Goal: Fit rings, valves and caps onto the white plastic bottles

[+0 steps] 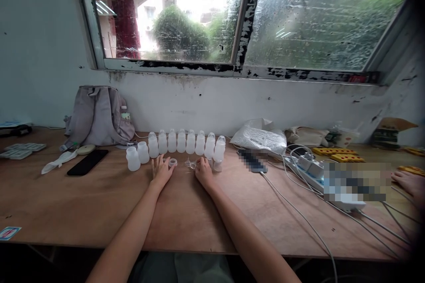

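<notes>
A curved row of translucent baby bottles stands upright on the table. Most have tops on, while two at the left end, among them the outermost bottle, are uncovered. My left hand lies on the table before the row, fingers apart, its thumb beside a clear bottle collar ring. Small clear teat-like pieces lie between my hands. Next to them, my right hand has bent, closed fingers; whatever is in them is hidden. Behind it, a clear cap sits in front of the rightmost bottle.
Left are a grey backpack, a black phone and a white crumpled strip. Right are a silvery plastic bag, a power strip with trailing cables, and yellow blocks. Another person's hand rests at far right.
</notes>
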Demonstrator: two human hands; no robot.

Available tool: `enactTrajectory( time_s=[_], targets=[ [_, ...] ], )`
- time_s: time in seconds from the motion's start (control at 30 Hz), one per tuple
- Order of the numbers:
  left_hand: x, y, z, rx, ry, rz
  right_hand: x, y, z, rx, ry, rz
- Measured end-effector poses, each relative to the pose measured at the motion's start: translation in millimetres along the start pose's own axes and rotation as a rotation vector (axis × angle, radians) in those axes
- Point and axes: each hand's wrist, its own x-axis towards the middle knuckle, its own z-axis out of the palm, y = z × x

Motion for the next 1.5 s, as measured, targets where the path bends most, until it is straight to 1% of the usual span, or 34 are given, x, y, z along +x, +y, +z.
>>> enactTrajectory(
  time_s=[0.13,0.3,0.4,0.6,0.73,0.87,0.97,1.07,1.17,1.3,1.5],
  targets=[
    [0,1,-0.1,0.003,0.012,0.019,-1,-1,-3,-0.043,-0.009,-0.002],
    [0,2,2.1,-0.017,0.008,0.085,-5,-9,-10,-0.097,-0.116,-0.058],
    [-1,1,2.0,-0.040,-0.017,0.109,-6,-13,-12,-0.141,-0.157,-0.053],
    [-1,1,-1.3,-0.067,-0.059,0.107,-6,-12,-10,-0.165,-0.153,-0.037],
    [-1,2,-1.5,-0.061,-0.053,0.123,-6,-10,-7,-0.146,-0.174,-0.064],
    [-1,3,-0.4,-0.039,-0.044,0.140,-6,-10,-6,-0.164,-0.152,-0.044],
    [-2,4,1.0,-0.029,-0.050,0.132,-6,-11,-6,-0.214,-0.163,-0.036],
    [-3,6,2.4,-0.030,-0.084,0.136,-6,-13,-5,-0.264,-0.190,-0.037],
    [-4,6,3.5,-0.025,-0.157,0.163,-5,-15,-4,-0.285,-0.227,-0.044],
    [-5,7,3.7,0.007,-0.234,0.123,-5,-17,-5,-0.294,-0.272,-0.044],
    [-4,6,1.2,0.082,-0.247,0.018,-6,-19,-7,-0.307,-0.313,-0.063]
  ],
)
